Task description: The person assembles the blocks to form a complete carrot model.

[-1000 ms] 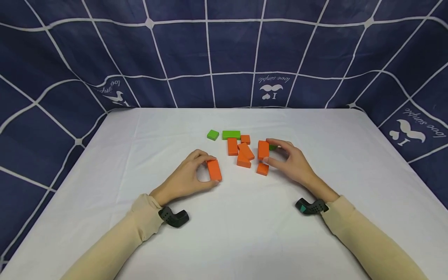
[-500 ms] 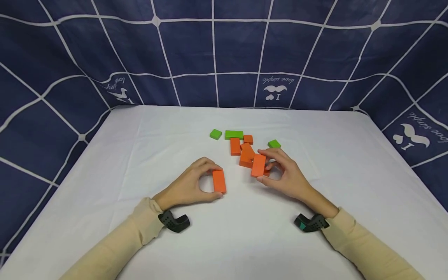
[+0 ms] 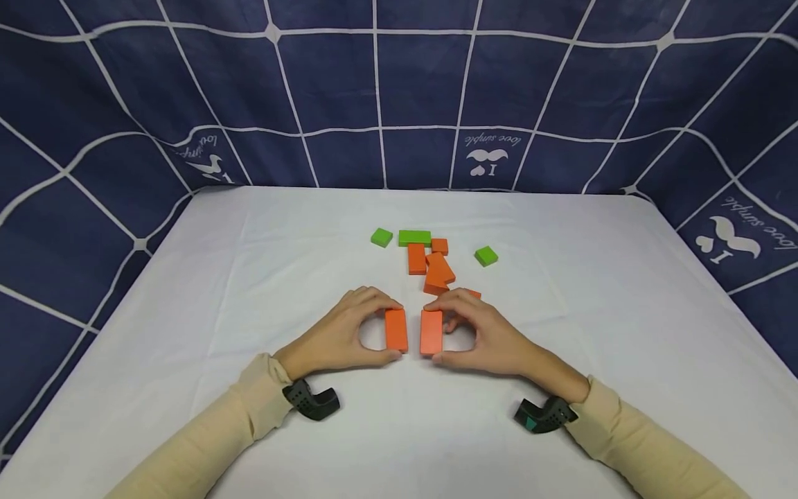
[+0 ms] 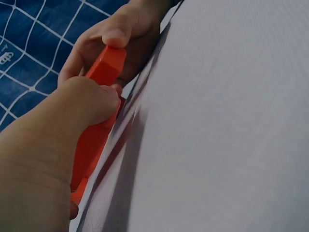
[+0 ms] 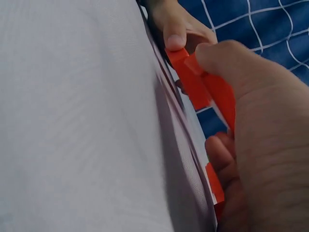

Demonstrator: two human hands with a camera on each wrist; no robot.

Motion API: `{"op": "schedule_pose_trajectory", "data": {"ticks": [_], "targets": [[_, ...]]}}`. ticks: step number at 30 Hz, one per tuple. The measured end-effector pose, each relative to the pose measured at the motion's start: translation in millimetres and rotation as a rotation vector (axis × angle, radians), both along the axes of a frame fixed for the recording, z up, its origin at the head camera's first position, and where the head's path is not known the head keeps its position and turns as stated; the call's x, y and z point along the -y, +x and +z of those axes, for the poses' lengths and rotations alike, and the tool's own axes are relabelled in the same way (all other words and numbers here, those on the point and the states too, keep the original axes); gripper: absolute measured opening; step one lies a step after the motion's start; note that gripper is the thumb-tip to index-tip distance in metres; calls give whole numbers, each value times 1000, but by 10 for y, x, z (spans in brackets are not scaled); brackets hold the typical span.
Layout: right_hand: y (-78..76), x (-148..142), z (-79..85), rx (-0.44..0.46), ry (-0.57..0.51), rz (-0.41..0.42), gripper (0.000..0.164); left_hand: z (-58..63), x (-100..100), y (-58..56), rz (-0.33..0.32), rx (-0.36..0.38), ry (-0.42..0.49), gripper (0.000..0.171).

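Observation:
In the head view, my left hand (image 3: 349, 333) pinches an orange rectangular block (image 3: 395, 330) between thumb and fingertips. Facing it, my right hand (image 3: 483, 333) pinches a second orange rectangular block (image 3: 431, 333) the same way. The two blocks stand side by side, their long sides nearly parallel, with a narrow gap between them. The left wrist view shows the left hand's block (image 4: 91, 145) in front and the right hand's block (image 4: 107, 65) beyond. Behind the right hand, a smaller orange block (image 3: 473, 294) is mostly hidden.
Farther back lie an upright-lying orange block (image 3: 416, 259), overlapping orange pieces (image 3: 439, 272), and a small orange block (image 3: 439, 246). A long green block (image 3: 414, 238) and small green blocks (image 3: 382, 237) (image 3: 486, 256) lie around them on the white-covered table (image 3: 299, 235).
My right hand has carried its block left and toward me, away from the pile. My left hand has shifted its block slightly right and nearer. The blocks are now side by side.

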State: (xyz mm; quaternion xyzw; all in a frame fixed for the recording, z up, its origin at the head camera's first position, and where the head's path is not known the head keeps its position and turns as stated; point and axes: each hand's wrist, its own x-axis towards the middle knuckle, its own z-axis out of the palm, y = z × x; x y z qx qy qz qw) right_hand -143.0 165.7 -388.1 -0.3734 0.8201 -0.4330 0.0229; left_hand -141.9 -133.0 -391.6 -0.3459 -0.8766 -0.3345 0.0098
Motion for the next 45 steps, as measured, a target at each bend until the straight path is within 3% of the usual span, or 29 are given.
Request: {"op": "schedule_pose_trajectory", "data": {"ticks": [8,11,23,34,41,45], "targets": [[-37,73,40,-65,233,-2,58,9,-29,4,-13,-51,-49,60],[-54,92,50,-91,265,10,58,7,-50,-4,-16,-60,-68,60],[-165,130,33,-63,296,22,59,7,-80,-25,8,-59,-71,59],[-167,157,40,-78,294,42,63,-4,-60,-11,34,-53,-77,60],[-170,169,47,-81,276,47,64,-2,-47,-20,31,-38,-77,60],[-167,169,54,-110,200,40,57,-9,-50,-25,26,-34,-78,59]]}}
